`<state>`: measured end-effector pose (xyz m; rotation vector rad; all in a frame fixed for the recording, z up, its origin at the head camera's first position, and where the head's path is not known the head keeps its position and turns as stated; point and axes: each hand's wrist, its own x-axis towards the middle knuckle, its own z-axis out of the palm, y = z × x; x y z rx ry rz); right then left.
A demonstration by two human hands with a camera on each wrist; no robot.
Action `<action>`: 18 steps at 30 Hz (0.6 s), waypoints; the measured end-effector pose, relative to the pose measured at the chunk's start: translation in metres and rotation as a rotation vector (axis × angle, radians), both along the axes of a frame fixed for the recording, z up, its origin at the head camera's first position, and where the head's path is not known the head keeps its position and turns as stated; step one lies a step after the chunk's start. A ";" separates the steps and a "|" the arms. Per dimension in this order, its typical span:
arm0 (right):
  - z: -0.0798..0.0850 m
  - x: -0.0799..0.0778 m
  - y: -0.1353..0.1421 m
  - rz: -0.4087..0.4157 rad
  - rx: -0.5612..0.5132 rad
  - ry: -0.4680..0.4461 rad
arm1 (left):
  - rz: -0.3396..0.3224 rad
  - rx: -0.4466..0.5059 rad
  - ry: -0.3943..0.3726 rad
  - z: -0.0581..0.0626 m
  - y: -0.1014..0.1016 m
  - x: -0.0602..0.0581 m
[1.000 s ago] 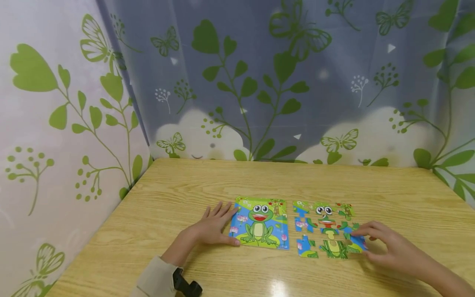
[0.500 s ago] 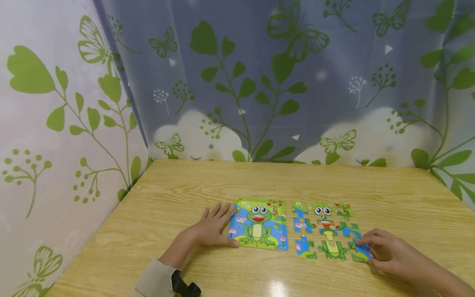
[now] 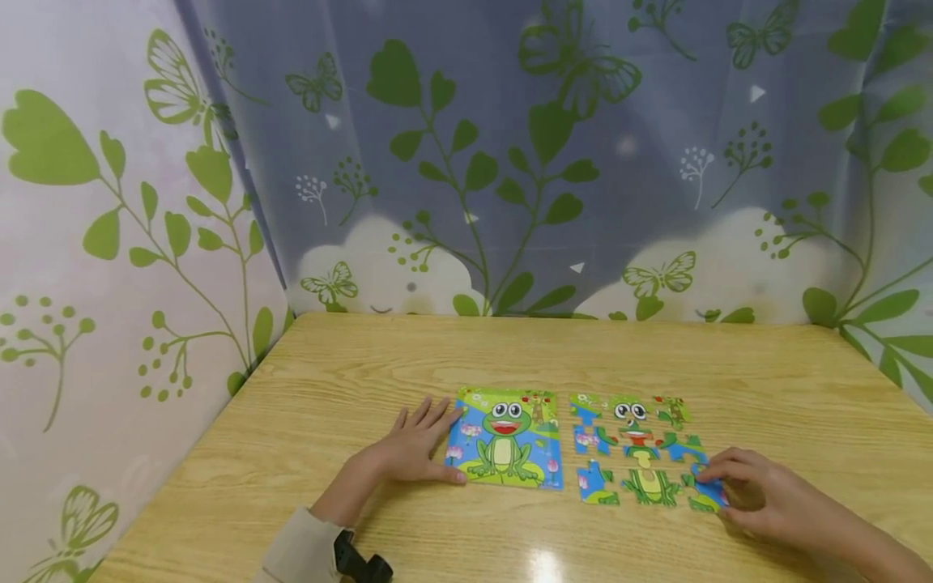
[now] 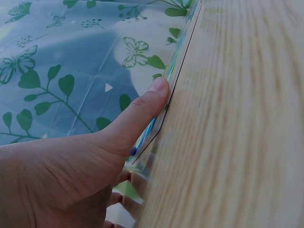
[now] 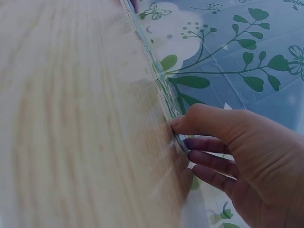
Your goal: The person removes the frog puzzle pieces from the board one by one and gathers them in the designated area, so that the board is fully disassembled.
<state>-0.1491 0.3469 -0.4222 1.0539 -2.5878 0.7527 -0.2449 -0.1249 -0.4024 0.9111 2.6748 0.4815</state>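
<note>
A square frog picture board (image 3: 506, 478) lies on the table. My left hand (image 3: 411, 449) rests at its left side with fingers spread, the thumb (image 4: 142, 109) touching the board's edge in the left wrist view. To the board's right, several loose frog jigsaw pieces (image 3: 651, 486) lie in rough rows with gaps between them. My right hand (image 3: 768, 490) holds the lower right jigsaw piece (image 3: 707, 492), blue and green, between thumb and fingers. That piece lies low at the table, apart from the belly piece to its left. In the right wrist view the pieces show only edge-on.
The wooden table (image 3: 408, 356) reaches back to a blue curtain (image 3: 452, 202) printed with leaves and butterflies. A pale printed curtain (image 3: 131, 308) hangs along the left side. A black strap device (image 3: 360, 559) sits on the left wrist.
My right hand has shifted the lower right jigsaw piece rightward and slightly nearer, widening its gap from the belly piece. Since half a second ago it has barely moved. My left hand stays put.
</note>
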 end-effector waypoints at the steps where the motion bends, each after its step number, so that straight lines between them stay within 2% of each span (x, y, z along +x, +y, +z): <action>1: 0.000 0.000 0.000 0.002 -0.003 -0.001 | 0.000 0.000 0.000 0.000 0.000 0.000; 18: -0.001 -0.001 -0.001 0.024 -0.028 -0.018 | -0.004 0.004 0.002 -0.002 -0.001 -0.002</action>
